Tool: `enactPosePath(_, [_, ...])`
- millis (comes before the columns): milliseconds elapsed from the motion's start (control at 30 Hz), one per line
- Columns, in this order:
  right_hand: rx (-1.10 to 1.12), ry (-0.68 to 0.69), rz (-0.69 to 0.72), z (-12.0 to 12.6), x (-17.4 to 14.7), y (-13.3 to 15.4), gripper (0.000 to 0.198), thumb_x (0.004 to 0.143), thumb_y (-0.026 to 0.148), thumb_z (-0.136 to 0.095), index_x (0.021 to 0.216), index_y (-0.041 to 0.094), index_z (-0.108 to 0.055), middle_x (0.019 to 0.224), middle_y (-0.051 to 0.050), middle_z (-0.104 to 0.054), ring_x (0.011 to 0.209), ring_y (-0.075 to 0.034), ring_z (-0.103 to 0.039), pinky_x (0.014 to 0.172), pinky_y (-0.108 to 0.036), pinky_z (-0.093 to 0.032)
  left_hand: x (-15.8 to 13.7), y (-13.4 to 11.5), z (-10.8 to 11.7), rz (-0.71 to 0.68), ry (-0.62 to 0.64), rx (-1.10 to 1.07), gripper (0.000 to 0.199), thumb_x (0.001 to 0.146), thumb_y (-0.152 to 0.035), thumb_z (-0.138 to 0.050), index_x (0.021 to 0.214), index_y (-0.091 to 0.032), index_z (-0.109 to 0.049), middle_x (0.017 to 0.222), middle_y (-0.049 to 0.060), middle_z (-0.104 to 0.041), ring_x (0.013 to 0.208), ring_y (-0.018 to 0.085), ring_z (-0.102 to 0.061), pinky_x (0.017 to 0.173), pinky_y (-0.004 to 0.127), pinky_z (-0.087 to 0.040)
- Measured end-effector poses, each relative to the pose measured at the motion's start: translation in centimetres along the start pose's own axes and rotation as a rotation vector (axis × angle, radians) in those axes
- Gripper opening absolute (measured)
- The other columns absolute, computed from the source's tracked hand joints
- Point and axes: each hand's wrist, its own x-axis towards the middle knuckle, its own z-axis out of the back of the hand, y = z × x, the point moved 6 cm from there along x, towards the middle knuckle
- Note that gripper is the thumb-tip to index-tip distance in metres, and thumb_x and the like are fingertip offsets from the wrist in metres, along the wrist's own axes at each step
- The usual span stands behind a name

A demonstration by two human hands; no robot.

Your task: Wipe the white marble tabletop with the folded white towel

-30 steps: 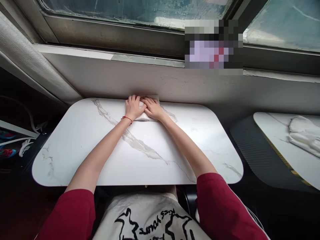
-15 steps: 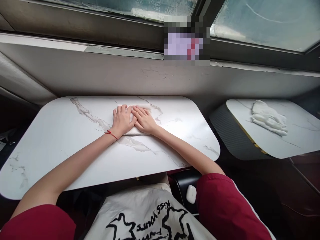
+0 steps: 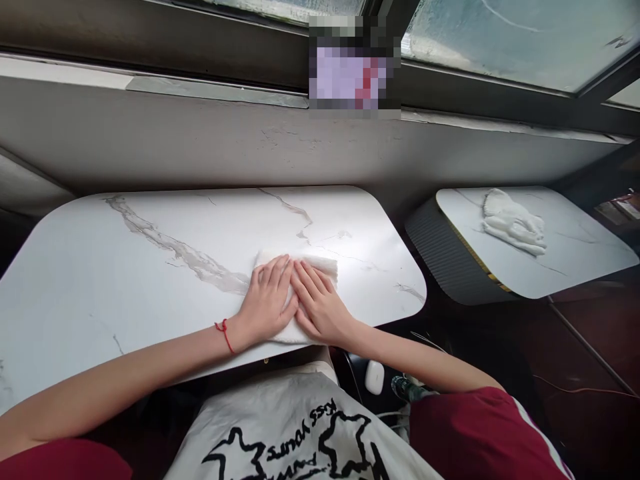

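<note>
I see one white cloth, soft and folded flat, lying near the front edge of the table, whose top is smooth white marble with grey veins and rounded corners. My left hand and right hand press open-palmed on it, fingers spread. A second table carries one crumpled cloth.
</note>
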Motion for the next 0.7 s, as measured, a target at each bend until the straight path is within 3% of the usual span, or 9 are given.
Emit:
enactPosePath(133, [-0.002,-0.007,-0.013,0.3,-2.0,0.4,0.082,0.096,0.035,-0.044,0.167,0.011,-0.011,0.169,-0.019,-0.025,0.159,-0.035,-0.019,0.121,-0.062,-0.036,-0.4,-1.7,-0.6,-0.075,0.022,-0.034,0.066,0.095,-0.035,-0.04,0.157,-0.011,-0.041,0.159,0.02,-0.045,0.149,0.033,-0.039,0.12,0.052,-0.033])
enactPosePath(233, [-0.005,-0.006,-0.033,-0.2,-1.3,-0.4,0.081,0.093,0.035,-0.046,0.165,0.008,-0.018,0.168,-0.022,-0.027,0.159,-0.039,-0.02,0.119,-0.065,-0.035,0.9,-1.2,-0.9,-0.098,0.031,-0.021,0.067,0.094,-0.036,-0.041,0.155,-0.009,-0.043,0.158,0.021,-0.046,0.148,0.035,-0.041,0.12,0.053,-0.033])
enactPosePath(400, [-0.07,-0.044,-0.059,-0.8,3.2,-4.1,0.072,0.093,0.034,-0.044,0.156,0.0,-0.035,0.164,-0.027,-0.033,0.157,-0.041,-0.023,0.123,-0.061,-0.029,6.1,1.8,-1.0,-0.1,0.037,0.01,0.065,0.094,-0.036,-0.041,0.151,-0.005,-0.047,0.156,0.021,-0.049,0.146,0.032,-0.043,0.121,0.047,-0.031])
enactPosePath(700, [-0.095,-0.012,0.006,-1.4,12.7,-12.5,0.064,0.097,0.037,-0.04,0.152,0.005,-0.043,0.163,-0.022,-0.038,0.155,-0.035,-0.028,0.122,-0.053,-0.028,14.8,7.4,-1.2,0.069,-0.059,0.067,0.057,0.094,-0.031,-0.043,0.145,-0.009,-0.052,0.153,0.019,-0.052,0.143,0.032,-0.045,0.12,0.046,-0.03])
